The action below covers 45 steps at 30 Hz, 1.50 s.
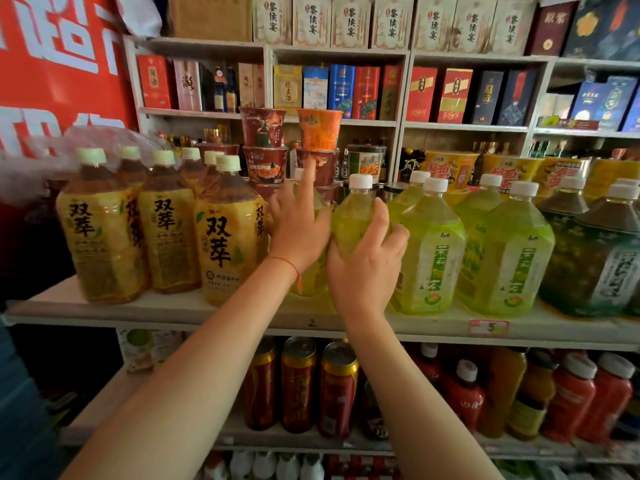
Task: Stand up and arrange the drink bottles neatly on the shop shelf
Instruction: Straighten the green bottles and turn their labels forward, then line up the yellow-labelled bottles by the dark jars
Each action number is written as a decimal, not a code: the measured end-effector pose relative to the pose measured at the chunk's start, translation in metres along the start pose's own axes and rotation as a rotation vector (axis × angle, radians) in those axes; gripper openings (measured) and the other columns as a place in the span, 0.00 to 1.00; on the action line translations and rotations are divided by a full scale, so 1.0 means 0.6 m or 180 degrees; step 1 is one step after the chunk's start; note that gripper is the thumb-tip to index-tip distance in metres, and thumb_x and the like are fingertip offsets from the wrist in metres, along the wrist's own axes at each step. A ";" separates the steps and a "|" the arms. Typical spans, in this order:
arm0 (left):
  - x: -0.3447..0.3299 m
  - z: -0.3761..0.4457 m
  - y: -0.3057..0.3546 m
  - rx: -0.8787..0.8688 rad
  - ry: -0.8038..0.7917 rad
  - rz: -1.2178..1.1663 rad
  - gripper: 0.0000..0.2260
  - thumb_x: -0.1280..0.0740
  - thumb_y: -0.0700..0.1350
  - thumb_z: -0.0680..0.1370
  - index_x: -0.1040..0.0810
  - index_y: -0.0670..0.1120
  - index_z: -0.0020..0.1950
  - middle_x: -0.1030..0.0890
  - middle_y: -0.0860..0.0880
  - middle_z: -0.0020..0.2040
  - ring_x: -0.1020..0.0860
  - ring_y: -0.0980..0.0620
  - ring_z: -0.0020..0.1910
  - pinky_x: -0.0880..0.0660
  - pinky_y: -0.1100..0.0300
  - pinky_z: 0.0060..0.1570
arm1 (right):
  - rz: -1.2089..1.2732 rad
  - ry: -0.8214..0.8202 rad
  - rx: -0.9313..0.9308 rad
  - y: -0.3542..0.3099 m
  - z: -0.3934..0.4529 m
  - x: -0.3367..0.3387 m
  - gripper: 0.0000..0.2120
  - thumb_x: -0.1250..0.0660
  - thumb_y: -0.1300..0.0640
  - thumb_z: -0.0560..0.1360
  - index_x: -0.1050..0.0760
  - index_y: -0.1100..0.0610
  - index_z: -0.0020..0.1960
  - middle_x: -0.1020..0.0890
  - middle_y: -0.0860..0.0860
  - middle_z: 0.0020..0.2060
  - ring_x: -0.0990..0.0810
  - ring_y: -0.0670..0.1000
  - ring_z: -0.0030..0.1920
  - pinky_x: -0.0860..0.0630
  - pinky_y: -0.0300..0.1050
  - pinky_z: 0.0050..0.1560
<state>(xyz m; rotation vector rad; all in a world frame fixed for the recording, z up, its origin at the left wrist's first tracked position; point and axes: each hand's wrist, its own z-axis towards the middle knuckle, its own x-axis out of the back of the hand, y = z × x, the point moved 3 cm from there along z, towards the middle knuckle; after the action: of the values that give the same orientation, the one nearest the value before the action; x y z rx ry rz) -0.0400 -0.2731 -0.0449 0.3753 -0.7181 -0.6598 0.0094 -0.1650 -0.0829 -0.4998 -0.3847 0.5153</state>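
- Head view, centre of the frame: my right hand [365,263] wraps its curled fingers and thumb round a pale-green plastic tea bottle with a white cap [355,216], which stands upright on the white shop shelf [173,311].
- Just left of it, my left hand [299,230] lies spread against a second green bottle [311,282], mostly hidden behind the hand; the index finger points straight up, and a thin red string bracelet [289,263] circles the wrist.
- Left part of the frame: a cluster of amber tea bottles with yellow labels and pale-green caps [228,233] stands upright on the same shelf, the nearest just beside my left hand.
- Right of centre: more green tea bottles with white caps [433,251] stand in rows, the nearest touching my right fingers; dark-green bottles [595,251] sit at the far right.
- Upper centre: stacked red and orange instant-noodle cups [265,147] stand behind the bottles.
- Lower centre: red-and-gold drink cans [299,382] stand on the shelf below, with red bottles [585,396] to their right.
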 end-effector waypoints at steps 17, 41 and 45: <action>-0.030 -0.039 -0.017 0.2029 -0.0771 -0.3123 0.26 0.33 0.60 0.78 0.30 0.55 0.74 0.20 0.43 0.66 0.20 0.41 0.61 0.24 0.40 0.62 | 0.1870 -0.0830 -0.0162 0.015 0.045 0.060 0.33 0.24 0.44 0.71 0.32 0.48 0.73 0.26 0.45 0.64 0.27 0.41 0.64 0.26 0.41 0.63; -0.021 -0.090 -0.009 0.1072 -0.0695 -0.2702 0.37 0.34 0.70 0.69 0.32 0.57 0.75 0.19 0.57 0.62 0.18 0.64 0.55 0.20 0.64 0.49 | 0.1214 -0.2374 -0.0814 0.070 0.017 -0.004 0.52 0.19 0.43 0.64 0.44 0.54 0.78 0.24 0.49 0.65 0.24 0.50 0.63 0.24 0.48 0.62; -0.026 -0.079 -0.016 0.1063 -0.0710 -0.2645 0.43 0.34 0.76 0.61 0.31 0.60 0.73 0.18 0.59 0.61 0.18 0.63 0.56 0.20 0.63 0.50 | 0.0896 -0.2450 -0.0705 0.070 0.023 -0.009 0.55 0.18 0.42 0.62 0.45 0.52 0.78 0.23 0.49 0.63 0.23 0.51 0.60 0.23 0.48 0.60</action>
<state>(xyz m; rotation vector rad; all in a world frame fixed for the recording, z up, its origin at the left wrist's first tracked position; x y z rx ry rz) -0.0193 -0.2654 -0.0909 0.9420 -0.8851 -1.3852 -0.0165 -0.1315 -0.0955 -0.5603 -1.1267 0.9429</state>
